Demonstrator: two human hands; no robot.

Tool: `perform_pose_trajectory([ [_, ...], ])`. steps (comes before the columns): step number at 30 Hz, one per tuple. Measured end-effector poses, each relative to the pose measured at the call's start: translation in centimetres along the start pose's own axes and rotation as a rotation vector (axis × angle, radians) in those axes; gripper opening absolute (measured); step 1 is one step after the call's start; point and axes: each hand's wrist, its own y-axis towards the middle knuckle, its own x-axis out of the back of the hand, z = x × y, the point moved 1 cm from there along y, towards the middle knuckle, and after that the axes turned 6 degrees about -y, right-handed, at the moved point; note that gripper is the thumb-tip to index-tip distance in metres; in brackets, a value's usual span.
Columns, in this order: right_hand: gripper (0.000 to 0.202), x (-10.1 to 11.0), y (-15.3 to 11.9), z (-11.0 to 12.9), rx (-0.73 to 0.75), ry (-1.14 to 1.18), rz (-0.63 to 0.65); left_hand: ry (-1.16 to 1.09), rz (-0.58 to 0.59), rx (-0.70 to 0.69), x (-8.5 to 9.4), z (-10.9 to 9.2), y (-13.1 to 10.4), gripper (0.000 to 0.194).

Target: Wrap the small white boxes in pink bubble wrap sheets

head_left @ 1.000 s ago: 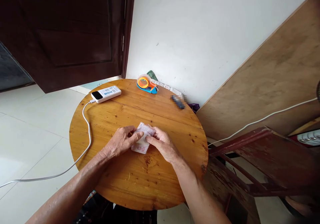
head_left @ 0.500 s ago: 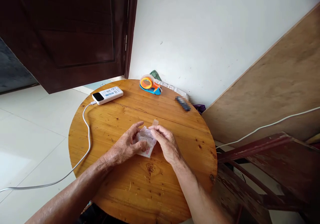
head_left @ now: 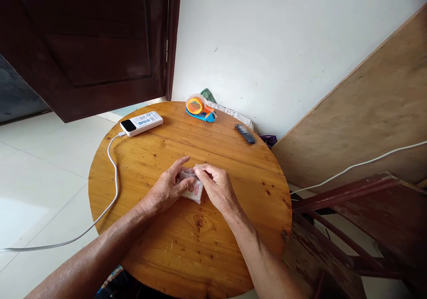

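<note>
A small flat packet [head_left: 195, 191] in clear crinkled plastic, with red print on its front, lies low over the wooden table between my hands. My left hand [head_left: 170, 184] grips its left side, the thumb across the face and the index finger raised past the upper edge. At the packet's top right, my right hand [head_left: 218, 188] pinches the plastic wrap between thumb and bent fingers. The fingers cover much of the wrap's upper edge, and what is inside the packet cannot be made out.
On the round table [head_left: 200, 254], a white power bank [head_left: 142, 124] with a cable [head_left: 116, 179] lies far left. An orange and blue tape dispenser [head_left: 201, 108] stands at the back, a blurred dark object [head_left: 245, 133] right of it. A dark door [head_left: 100, 45] and wall stand behind.
My right hand has shifted slightly left over the packet's top edge. The pale flap that stuck out beyond the packet no longer shows. The left hand keeps its grip.
</note>
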Motion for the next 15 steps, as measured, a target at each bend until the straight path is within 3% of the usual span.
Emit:
perform_pose_trajectory([
  [9, 0.036, 0.3, 0.4, -0.9, -0.065, -0.034, -0.016, 0.284, -0.097, -0.029, -0.4, -0.8, 0.0, 0.051],
  [15, 0.038, -1.4, 0.1, -0.9, 0.099, -0.229, -0.132, 0.34, -0.147, -0.06, -0.4, -0.7, 0.3, 0.045],
])
